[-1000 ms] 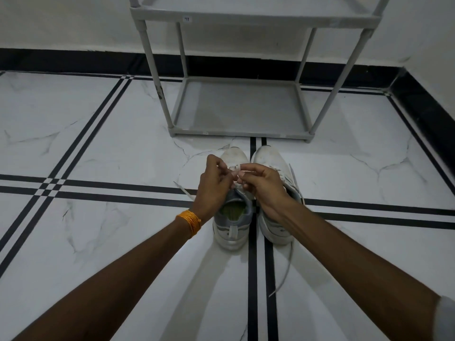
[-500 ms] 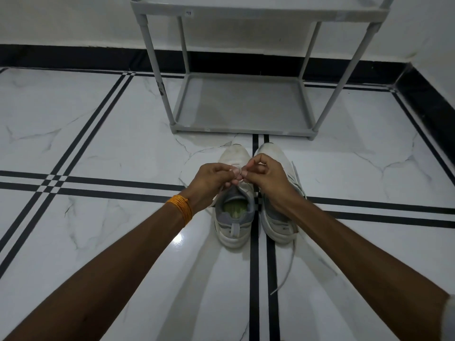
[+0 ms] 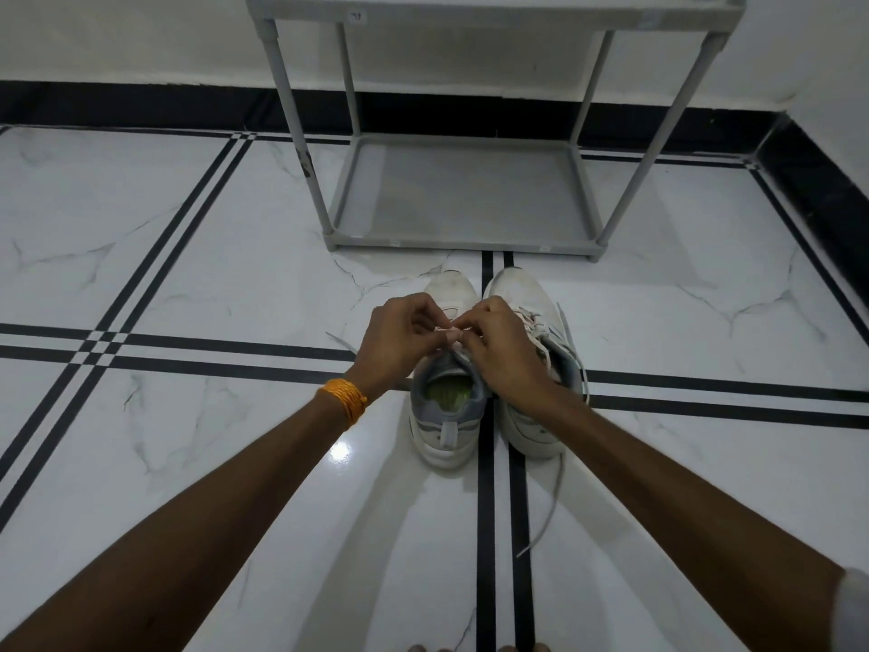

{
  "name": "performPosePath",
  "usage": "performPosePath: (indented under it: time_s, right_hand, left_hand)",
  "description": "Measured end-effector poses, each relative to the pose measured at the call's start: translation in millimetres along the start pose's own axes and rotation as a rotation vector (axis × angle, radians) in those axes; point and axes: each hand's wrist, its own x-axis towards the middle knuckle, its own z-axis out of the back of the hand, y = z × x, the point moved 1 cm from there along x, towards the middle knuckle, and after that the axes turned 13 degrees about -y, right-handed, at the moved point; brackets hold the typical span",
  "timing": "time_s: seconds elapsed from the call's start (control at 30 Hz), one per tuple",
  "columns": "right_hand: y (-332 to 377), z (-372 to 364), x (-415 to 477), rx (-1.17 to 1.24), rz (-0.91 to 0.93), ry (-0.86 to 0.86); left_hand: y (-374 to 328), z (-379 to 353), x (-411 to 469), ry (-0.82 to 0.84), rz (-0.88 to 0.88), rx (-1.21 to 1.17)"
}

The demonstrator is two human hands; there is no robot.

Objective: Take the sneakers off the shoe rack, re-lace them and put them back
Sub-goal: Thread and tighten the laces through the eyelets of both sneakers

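Both hands — left hand (image 3: 399,338) and right hand (image 3: 501,348) — pinch the lace (image 3: 446,329) over the left sneaker (image 3: 446,407), which stands beside its mate (image 3: 531,369) on the floor before the shoe rack (image 3: 465,195) — apparently mid-lacing, needing a steady pull next.

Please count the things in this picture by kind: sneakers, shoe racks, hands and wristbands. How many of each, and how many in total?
Sneakers: 2, the left sneaker and the right sneaker
Shoe rack: 1
Hands: 2, the left hand and the right hand
Orange wristband: 1
Total: 6
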Motion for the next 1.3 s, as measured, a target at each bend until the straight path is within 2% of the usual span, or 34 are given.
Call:
performPosePath:
  time_s: [0.13,0.2,0.3,0.4,0.47,0.63,0.7,0.8,0.9,1.1,1.23,1.3]
  right_hand:
    - [7.6,2.2,3.5,-0.055,-0.004,0.077]
    - [10.7,6.2,7.2,-0.038,-0.008,0.115]
    - [9.8,13.0,10.4,0.004,-0.008,0.166]
    - [5.0,15.3,9.0,0.037,-0.026,0.148]
    - [1.1,13.8,7.5,0.055,-0.028,0.128]
    - [-8.0,12.0,4.2,0.133,-0.051,0.065]
    - [-7.3,11.8,3.9,0.129,-0.049,0.021]
    - [-3.0,15.1,2.0,-0.044,0.079,-0.07]
    - [8.0,17.3,-1.8,-0.196,0.23,-0.066]
    - [16.5,19.3,1.6,-0.2,0.251,-0.076]
    - [7.7,28.2,4.2,-0.248,0.155,-0.058]
    - [-9.8,36.3,-0.6,-0.334,0.101,-0.011]
  left_hand:
    - [-3.4,1.7,0.8,-0.06,-0.333,0.259]
    - [-5.0,0.2,2.4,-0.064,-0.444,0.377]
    - [-7.6,-3.0,6.6,0.014,-0.479,0.505]
    - [-7.9,-5.6,9.3,0.052,-0.486,0.582]
    - [-10.7,-5.0,9.2,0.076,-0.407,0.547]
    - [-11.0,2.7,14.8,0.309,0.285,0.044]
    - [-8.7,5.0,16.0,0.332,0.411,-0.107]
    - [-10.9,5.0,17.0,0.295,0.458,-0.14]
    - [-12.5,4.5,16.1,0.274,0.452,-0.124]
    - [-10.8,6.5,12.6,0.288,0.423,-0.16]
    - [1.9,17.3,16.4,0.144,0.389,-0.271]
    - [16.3,27.1,14.7,0.056,0.324,-0.158]
